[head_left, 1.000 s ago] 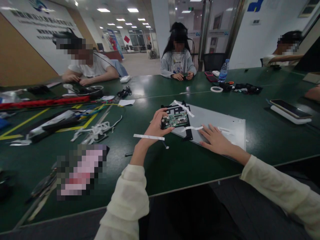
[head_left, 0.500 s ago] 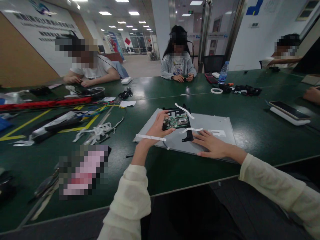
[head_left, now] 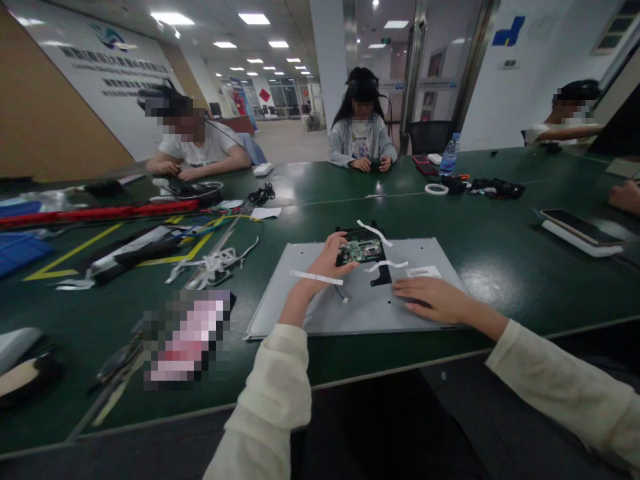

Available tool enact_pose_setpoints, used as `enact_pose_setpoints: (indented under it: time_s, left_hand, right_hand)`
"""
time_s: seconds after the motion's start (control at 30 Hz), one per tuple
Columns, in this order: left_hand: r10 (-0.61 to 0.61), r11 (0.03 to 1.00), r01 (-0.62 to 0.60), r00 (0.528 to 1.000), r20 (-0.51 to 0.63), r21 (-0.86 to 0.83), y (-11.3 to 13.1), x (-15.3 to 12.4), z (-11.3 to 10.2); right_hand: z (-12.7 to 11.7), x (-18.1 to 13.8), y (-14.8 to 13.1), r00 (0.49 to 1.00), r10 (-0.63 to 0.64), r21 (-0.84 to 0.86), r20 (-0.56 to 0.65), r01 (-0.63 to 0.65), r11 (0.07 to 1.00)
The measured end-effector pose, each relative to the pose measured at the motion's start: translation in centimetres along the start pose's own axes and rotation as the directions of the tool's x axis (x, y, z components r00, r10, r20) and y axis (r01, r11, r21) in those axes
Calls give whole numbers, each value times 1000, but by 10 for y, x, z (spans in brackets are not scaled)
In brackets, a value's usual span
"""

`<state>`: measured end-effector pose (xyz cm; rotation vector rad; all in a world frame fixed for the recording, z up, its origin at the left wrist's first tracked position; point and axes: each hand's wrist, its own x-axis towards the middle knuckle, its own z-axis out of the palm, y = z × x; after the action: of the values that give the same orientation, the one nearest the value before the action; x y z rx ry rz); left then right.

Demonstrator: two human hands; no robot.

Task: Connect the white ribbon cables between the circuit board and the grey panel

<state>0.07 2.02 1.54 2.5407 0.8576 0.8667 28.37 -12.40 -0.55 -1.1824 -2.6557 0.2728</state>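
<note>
A flat grey panel (head_left: 280,303) lies on the green table in front of me. Over its back part, my left hand (head_left: 329,261) grips a green circuit board (head_left: 364,251) set in a black bracket (head_left: 382,275), thumb along the near side. White tape strips (head_left: 376,233) cling to the bracket, and another strip (head_left: 317,277) lies across my left wrist. My right hand (head_left: 433,299) rests on the panel's right part, fingers stretched out and holding nothing. A pale label (head_left: 423,272) sits just behind it. A short grey cable (head_left: 342,292) shows on the panel near my left wrist.
To the left lie crumpled white strips (head_left: 214,265), a blurred-out phone-like item (head_left: 190,337) and dark bundled parts (head_left: 137,250). Tape ring (head_left: 437,189), water bottle (head_left: 449,156) and phone (head_left: 580,225) are toward the right. Other people sit around the table's far side.
The grey panel has turned, its near edge now running roughly along the table edge. My left hand still holds the board; my right hand stays on the panel. The view has shifted slightly.
</note>
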Motion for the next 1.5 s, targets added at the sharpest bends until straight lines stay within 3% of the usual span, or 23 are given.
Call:
enact_pose_setpoints:
  time_s: [0.13, 0.23, 0.67, 1.17, 1.37, 1.5]
  left_hand:
    - [-17, 999, 19, 999, 52, -32, -5, -3, 9]
    - [-39, 997, 45, 994, 104, -61, -4, -6, 12]
    - [-17, 998, 29, 982, 190, -62, -6, -13, 22]
    - [-109, 973, 54, 966, 237, 226, -2, -13, 23]
    - [-177, 973, 133, 955, 239, 191, -1, -18, 10]
    - [-264, 954, 221, 940, 216, 204, 15, -40, -11]
  right_hand:
    - [10, -20, 18, 969, 226, -66, -98, -233, 970]
    - [16, -28, 26, 945, 309, -83, -107, -318, 945]
    - [9, -24, 45, 967, 251, -85, -44, -254, 963]
    - [9, -24, 44, 962, 263, -74, -72, -268, 961]
    - [8, -24, 43, 959, 272, -71, -73, -277, 958]
    - [8, -25, 42, 959, 272, -60, -75, -277, 959]
